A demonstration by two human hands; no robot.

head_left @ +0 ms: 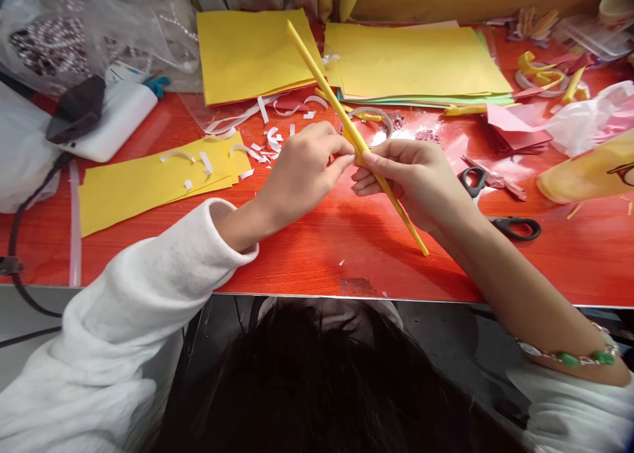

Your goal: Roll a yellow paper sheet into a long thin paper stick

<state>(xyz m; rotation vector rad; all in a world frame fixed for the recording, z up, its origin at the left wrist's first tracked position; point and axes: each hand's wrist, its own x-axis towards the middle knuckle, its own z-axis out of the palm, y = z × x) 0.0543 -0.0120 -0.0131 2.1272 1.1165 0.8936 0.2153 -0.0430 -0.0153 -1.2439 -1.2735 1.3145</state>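
Note:
A long thin yellow paper roll is held aslant above the red table, its upper end to the far left and its lower end to the near right. My right hand grips it near the middle, thumb on top and fingers beneath. Beside it my left hand is closed in a pinch at the roll's middle, fingertips close to my right thumb. What lies between the left fingertips is hidden. Behind the hands a ring of tape lies on the table.
Yellow sheets and a second paper stack lie at the back. Yellow strips and white scraps are left. Black-handled scissors, pink paper and a yellow cup are right. The red table's front edge is near.

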